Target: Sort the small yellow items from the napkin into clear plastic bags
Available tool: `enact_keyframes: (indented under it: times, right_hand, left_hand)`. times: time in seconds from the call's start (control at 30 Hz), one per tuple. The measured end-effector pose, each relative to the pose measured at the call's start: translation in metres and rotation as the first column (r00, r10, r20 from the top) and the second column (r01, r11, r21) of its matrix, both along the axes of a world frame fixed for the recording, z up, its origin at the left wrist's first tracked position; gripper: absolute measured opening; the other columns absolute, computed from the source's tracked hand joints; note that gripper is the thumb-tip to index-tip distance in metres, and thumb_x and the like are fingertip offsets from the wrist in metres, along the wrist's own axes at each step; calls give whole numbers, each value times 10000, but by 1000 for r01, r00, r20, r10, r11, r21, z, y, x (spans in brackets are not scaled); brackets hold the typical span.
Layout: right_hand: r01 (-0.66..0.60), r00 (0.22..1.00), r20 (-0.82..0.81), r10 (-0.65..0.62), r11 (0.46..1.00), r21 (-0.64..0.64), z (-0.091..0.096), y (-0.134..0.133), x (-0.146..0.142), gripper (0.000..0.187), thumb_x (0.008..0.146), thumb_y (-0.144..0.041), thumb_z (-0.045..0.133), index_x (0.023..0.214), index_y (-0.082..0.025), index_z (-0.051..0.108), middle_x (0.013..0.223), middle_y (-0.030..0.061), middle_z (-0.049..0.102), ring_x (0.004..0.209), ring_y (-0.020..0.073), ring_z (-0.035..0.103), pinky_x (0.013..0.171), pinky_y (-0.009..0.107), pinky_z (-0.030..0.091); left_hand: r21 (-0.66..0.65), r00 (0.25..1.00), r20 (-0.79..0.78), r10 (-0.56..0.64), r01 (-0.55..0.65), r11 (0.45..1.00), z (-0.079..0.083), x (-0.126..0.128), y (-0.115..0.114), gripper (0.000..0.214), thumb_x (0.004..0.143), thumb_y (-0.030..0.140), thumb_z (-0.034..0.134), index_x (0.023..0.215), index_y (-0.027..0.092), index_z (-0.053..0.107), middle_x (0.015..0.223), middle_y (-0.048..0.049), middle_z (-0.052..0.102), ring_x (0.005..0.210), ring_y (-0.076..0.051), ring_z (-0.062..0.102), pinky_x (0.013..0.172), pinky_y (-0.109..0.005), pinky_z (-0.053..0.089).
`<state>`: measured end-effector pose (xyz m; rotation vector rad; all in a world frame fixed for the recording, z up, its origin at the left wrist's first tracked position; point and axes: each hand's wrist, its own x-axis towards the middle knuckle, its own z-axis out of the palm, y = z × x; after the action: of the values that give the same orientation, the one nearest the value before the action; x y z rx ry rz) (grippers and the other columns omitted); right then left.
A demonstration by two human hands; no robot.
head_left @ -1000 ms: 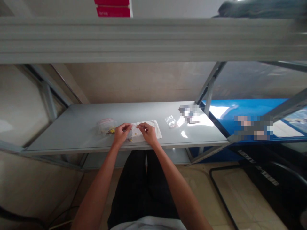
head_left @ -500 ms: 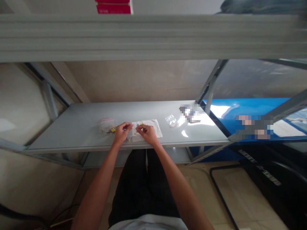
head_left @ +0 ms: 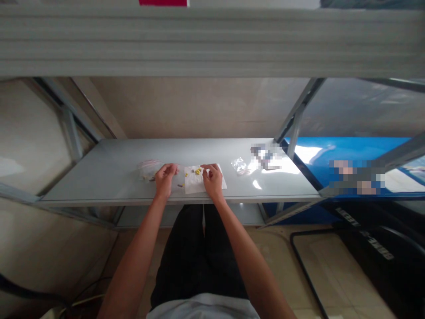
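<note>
My left hand (head_left: 164,179) is held just left of a white cloth (head_left: 195,187), its fingers curled and pinched together. Whatever they hold is too small to make out; a pale, see-through edge shows by the fingertips. My right hand (head_left: 213,179) is over the right part of the cloth, thumb and forefinger apart with a gap between them. Small yellow pieces (head_left: 198,171) lie on the cloth close to its fingertips. A small dark and yellow piece (head_left: 181,185) rests on the table between my left hand and the cloth. Behind my left hand, a clear zip bag (head_left: 148,168) is partly hidden.
Another clear plastic bag (head_left: 239,165) lies on the grey table (head_left: 109,177) to the right. Beyond it is a blurred-out item (head_left: 265,156). Metal shelf posts (head_left: 300,113) rise at the sides, and a shelf beam (head_left: 199,44) crosses above. A blue surface (head_left: 358,148) adjoins on the right.
My hands have moved apart, the right one to the right and the left one slightly left. More of the cloth and its yellow pieces now shows. The view has shifted slightly.
</note>
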<state>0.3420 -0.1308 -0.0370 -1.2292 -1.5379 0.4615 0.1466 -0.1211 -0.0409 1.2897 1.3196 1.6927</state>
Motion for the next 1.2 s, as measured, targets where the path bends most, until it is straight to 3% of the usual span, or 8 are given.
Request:
enact_keyframes:
  times: [0.1, 0.23, 0.4, 0.53, 0.7, 0.87, 1.2]
  right_hand:
    - [142, 983, 120, -139, 990, -20, -10, 5, -1, 298, 860, -127, 509, 982, -202, 771, 949, 82, 632, 888, 225, 555, 875, 368, 468]
    - [115, 934, 343, -97, 993, -31, -16, 8, -6, 234, 863, -140, 579, 959, -199, 785, 979, 119, 641, 998, 282, 508, 962, 431, 418]
    - [114, 894, 441, -79, 992, -53, -12, 8, -9, 202, 911, -158, 580, 945, -185, 777, 1004, 137, 641, 1019, 290, 496, 952, 425, 405]
    - [89, 940, 336, -65, 994, -56, -6, 6, -6, 181, 925, -169, 575, 901, -191, 753, 977, 109, 663, 970, 255, 538, 909, 382, 435]
    - [-165, 984, 72, 165, 986, -9, 2, 3, -3, 186, 958, -302, 580, 922, -213, 739, 917, 42, 694, 695, 153, 535, 719, 286, 462]
    - [-282, 959, 37, 281, 959, 15, 2, 3, -5, 200, 943, -354, 616, 874, -220, 748, 874, 32, 688, 665, 133, 541, 692, 266, 465]
    - [-372, 925, 75, 372, 928, -13, 1, 0, -8, 248, 977, -372, 576, 952, -222, 771, 975, 55, 717, 734, 128, 615, 705, 243, 501]
  left_hand:
    - [-1, 999, 45, 7, -7, 1000, 1, 1, 0, 415, 787, 605, 710, 833, 196, 655, 739, -23, 689, 673, -138, 611, 710, -263, 507]
    - [5, 998, 39, -40, 40, 999, 3, 3, -2, 392, 801, 575, 717, 836, 188, 662, 740, -25, 689, 684, -139, 608, 716, -263, 502]
    - [5, 997, 14, -78, 78, 997, 2, 3, -2, 360, 814, 541, 717, 839, 184, 674, 732, -21, 688, 705, -149, 628, 734, -266, 505]
    - [-46, 981, -111, -162, 157, 986, 0, 4, -4, 349, 826, 532, 707, 856, 184, 702, 758, -35, 716, 748, -177, 669, 746, -276, 515]
    - [-76, 955, -206, -213, 201, 977, 0, 3, -6, 334, 837, 519, 702, 867, 187, 727, 791, -46, 744, 779, -197, 693, 758, -284, 519]
    - [-64, 947, -228, -226, 217, 974, 2, 2, -6, 313, 834, 502, 707, 832, 189, 729, 781, -46, 741, 778, -203, 691, 774, -293, 523]
    - [-76, 946, -255, -200, 187, 979, -1, 1, -5, 281, 834, 463, 700, 826, 185, 734, 769, -35, 740, 751, -194, 680, 748, -281, 516]
